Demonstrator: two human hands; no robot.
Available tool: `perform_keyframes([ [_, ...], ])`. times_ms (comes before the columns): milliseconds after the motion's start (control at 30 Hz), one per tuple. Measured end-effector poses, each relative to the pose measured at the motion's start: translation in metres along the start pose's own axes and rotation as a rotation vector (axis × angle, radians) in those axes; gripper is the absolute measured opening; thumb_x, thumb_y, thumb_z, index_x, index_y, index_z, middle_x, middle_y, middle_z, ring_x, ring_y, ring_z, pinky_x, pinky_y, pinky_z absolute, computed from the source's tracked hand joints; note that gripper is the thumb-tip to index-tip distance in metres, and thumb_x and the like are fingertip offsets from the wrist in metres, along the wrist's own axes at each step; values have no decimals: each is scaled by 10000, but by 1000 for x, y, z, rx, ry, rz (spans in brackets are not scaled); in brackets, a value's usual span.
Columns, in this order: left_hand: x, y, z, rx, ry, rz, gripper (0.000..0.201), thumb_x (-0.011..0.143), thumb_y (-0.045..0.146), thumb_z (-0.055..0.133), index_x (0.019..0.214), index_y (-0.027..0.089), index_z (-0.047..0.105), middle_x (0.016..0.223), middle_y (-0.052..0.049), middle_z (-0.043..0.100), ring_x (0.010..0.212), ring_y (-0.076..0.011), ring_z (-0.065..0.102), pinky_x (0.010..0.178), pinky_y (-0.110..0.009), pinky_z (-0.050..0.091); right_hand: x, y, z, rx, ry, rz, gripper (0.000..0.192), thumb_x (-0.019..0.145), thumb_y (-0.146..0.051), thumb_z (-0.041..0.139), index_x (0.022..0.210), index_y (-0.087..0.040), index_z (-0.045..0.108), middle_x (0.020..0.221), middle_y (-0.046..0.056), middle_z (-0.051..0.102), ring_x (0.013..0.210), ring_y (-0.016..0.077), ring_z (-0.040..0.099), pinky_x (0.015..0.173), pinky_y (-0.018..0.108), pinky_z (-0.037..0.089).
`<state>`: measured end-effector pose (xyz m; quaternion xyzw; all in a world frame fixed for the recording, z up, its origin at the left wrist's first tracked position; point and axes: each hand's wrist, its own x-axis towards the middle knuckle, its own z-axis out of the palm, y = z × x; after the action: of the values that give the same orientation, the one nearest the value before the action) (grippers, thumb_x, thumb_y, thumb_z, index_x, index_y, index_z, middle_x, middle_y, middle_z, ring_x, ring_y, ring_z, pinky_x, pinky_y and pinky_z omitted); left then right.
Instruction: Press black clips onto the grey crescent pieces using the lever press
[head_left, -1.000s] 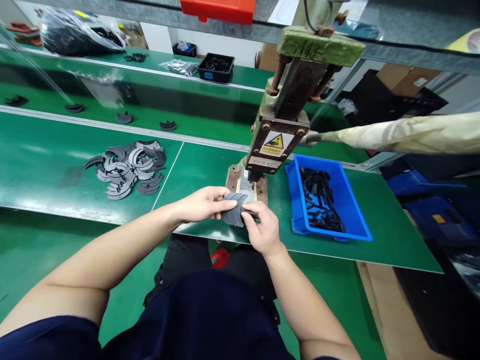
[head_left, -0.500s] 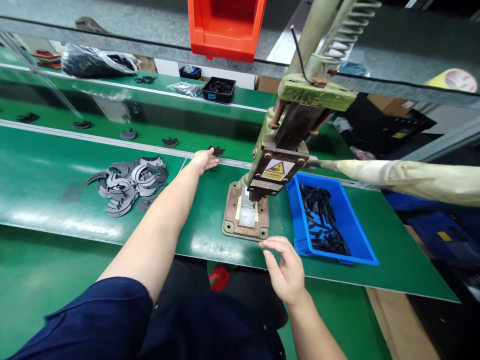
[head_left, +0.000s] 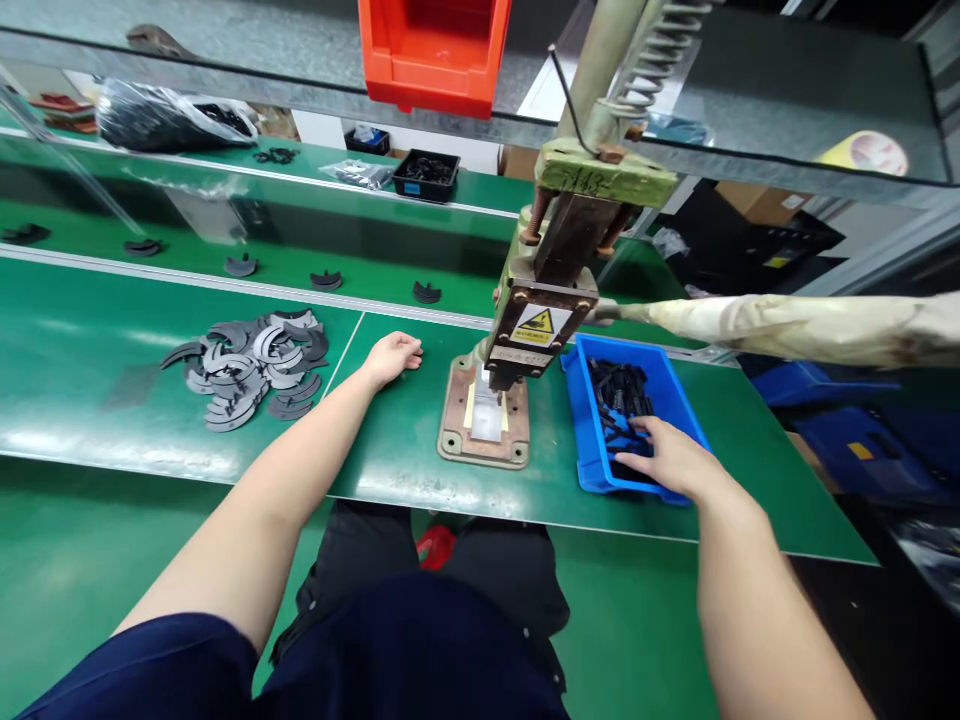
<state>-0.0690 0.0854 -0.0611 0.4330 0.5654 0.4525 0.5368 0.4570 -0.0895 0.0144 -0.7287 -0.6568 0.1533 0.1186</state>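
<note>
My left hand (head_left: 395, 358) rests low over the green bench, its fingers curled loosely together with nothing visible in them. It is between a pile of grey and black curved parts (head_left: 259, 365) and the base of a hand press (head_left: 451, 441). My right hand (head_left: 671, 455) reaches into a blue bin (head_left: 679, 385) of small black plastic pieces (head_left: 619, 385). Its thumb and fingers are apart, with the tips at the pieces. A dark curved part (head_left: 427, 292) lies on the strip behind the bench, beyond my left hand.
The press ram (head_left: 536, 325) stands above its base, and a wrapped lever (head_left: 720, 320) stretches right over the bin. More curved parts (head_left: 326, 281) lie spaced along the back strip. An orange bin (head_left: 435, 60) sits on the overhead shelf.
My left hand has drawn back from the curved part, which now lies free on the back strip. My right hand has moved from the bench's front edge into the blue bin.
</note>
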Motion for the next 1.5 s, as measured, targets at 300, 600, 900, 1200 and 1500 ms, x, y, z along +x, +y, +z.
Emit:
perform_keyframes([
  [300, -34, -13, -8, 21, -67, 73, 264, 904, 326, 847, 979, 147, 668, 914, -94, 793, 715, -145, 737, 674, -261, 610, 21, -4, 36, -104, -369, -9, 413, 988, -499, 666, 1259, -189, 657, 1243, 77, 706, 1084, 179, 692, 976, 422, 631],
  [600, -41, -4, -5, 21, -48, 67, 261, 898, 314, 839, 982, 145, 658, 911, -88, 784, 722, -145, 726, 691, -268, 600, 14, -5, 10, 184, -77, -14, 278, 942, -459, 710, 1058, -206, 698, 1080, 69, 755, 1007, 182, 715, 1011, 433, 623],
  [900, -115, 6, 31, 190, 22, 396, 212, 939, 360, 775, 1064, 210, 692, 903, -39, 716, 762, -151, 659, 711, -277, 571, -53, -102, 17, 838, 328, -188, 306, 975, -479, 652, 1173, -264, 559, 1248, 97, 786, 937, 196, 804, 940, 471, 691],
  [1200, -234, 30, 74, 161, -322, 825, 312, 988, 302, 751, 1291, 245, 707, 1073, -70, 753, 744, -132, 672, 682, -284, 574, -103, -207, 97, 1140, 94, -448, 317, 1039, -363, 580, 1351, -318, 553, 1405, 86, 745, 1079, 213, 810, 899, 426, 730],
  [1500, -240, 20, 57, 149, -350, 810, 242, 984, 270, 762, 1222, 256, 723, 1038, -62, 779, 797, -149, 712, 711, -293, 581, -101, -205, 114, 1084, -44, -524, 490, 1057, -335, 535, 1540, -366, 458, 1521, 48, 673, 1385, 223, 684, 1067, 463, 689],
])
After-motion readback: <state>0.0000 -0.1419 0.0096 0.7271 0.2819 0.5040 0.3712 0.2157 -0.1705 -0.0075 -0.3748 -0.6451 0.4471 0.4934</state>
